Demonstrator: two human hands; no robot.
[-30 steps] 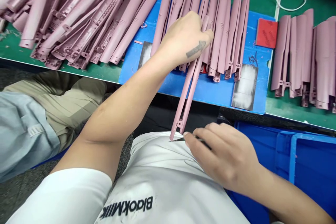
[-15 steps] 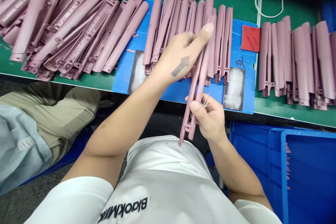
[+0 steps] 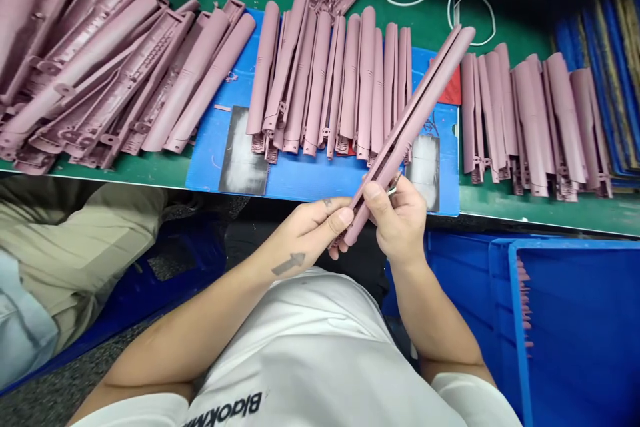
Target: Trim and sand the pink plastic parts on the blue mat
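The left hand (image 3: pixel 310 230) had left the rows and met the right hand (image 3: pixel 397 220), left fingers (image 3: pixel 345 217) closed on the lower end of the long mauve plastic part (image 3: pixel 410 123), right fingers (image 3: pixel 374 191) pinching it beside a small blade (image 3: pixel 393 191), part tilted across the blue mat (image 3: pixel 300 180)

Plastic shells (image 3: pixel 423 117) — matt, smooth

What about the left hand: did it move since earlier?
Yes, toward the body: the left hand moved from over the blue mat to below its front edge.
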